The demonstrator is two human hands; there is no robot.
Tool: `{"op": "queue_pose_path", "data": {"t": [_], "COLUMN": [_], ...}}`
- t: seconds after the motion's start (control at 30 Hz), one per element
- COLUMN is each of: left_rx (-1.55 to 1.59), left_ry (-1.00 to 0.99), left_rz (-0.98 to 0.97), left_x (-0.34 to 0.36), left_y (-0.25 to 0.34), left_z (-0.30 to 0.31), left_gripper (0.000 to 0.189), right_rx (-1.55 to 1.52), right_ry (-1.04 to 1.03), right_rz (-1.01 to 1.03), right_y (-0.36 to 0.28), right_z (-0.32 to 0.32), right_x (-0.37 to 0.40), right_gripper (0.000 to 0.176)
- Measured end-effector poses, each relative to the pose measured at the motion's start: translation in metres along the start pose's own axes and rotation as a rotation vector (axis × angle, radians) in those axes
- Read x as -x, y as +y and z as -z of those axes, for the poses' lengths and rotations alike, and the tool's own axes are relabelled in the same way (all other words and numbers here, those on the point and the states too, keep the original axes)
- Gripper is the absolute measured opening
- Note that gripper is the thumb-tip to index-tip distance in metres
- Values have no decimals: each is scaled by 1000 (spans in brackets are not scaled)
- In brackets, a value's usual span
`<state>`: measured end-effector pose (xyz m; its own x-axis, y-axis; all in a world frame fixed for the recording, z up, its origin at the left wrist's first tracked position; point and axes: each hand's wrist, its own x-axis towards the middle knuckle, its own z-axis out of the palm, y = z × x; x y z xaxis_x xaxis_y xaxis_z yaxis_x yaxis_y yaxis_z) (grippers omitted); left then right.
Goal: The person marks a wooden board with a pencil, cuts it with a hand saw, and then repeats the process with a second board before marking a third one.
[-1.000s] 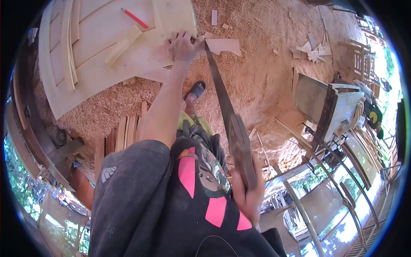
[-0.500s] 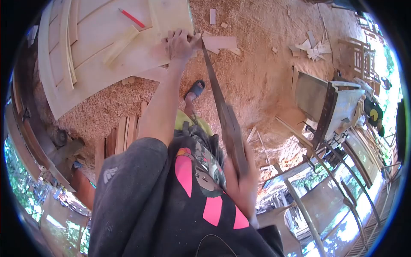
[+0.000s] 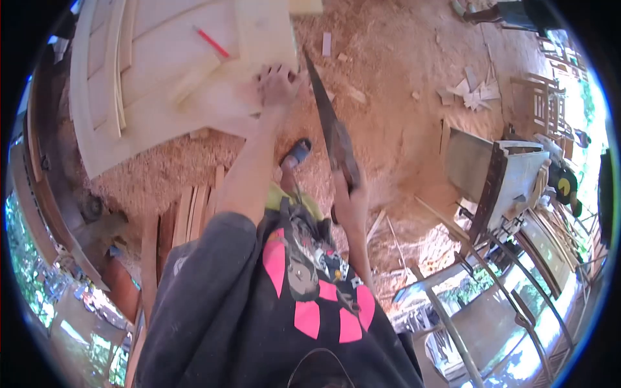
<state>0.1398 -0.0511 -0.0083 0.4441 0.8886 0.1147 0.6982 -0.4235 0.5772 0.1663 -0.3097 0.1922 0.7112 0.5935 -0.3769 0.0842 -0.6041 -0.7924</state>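
Forward of the right hand (image 3: pixel 350 194), clamped on its handle (image 3: pixel 345 152), the saw (image 3: pixel 322 103) extends beside the panel (image 3: pixel 226 97); left of the saw, the left hand (image 3: pixel 278 87) rests on the panel, whether gripping cannot be told.

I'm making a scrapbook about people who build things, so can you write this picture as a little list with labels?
Left hand: on the pale wooden board, near its edge; unclear if gripping anything
Right hand: wrapped around the saw's handle
Saw: blade pointing away from the person, tip near the board's edge
On the board: red pencil
On the ground: wood scraps in a pile
Footwear: dark sandal
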Motion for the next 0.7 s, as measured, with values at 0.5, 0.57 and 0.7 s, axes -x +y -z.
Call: {"op": "queue_pose_path", "data": {"t": [0.5,0.57,0.7], "left_rx": [-183,-165,-214], "left_ry": [-106,-171,-207], "left_rz": [31,-205,-393], "left_x": [-5,4,19], "left_y": [-3,-10,-10], "left_z": [7,17,40], "left_gripper": [35,45,59], "right_rx": [183,-67,-320], "right_ry": [738,712,618], "right_rz": [-463,-620,-728], "right_y": [316,341,362], "right_z": [29,49,79], "right_x": [147,159,137], "right_gripper": [23,25,20]}}
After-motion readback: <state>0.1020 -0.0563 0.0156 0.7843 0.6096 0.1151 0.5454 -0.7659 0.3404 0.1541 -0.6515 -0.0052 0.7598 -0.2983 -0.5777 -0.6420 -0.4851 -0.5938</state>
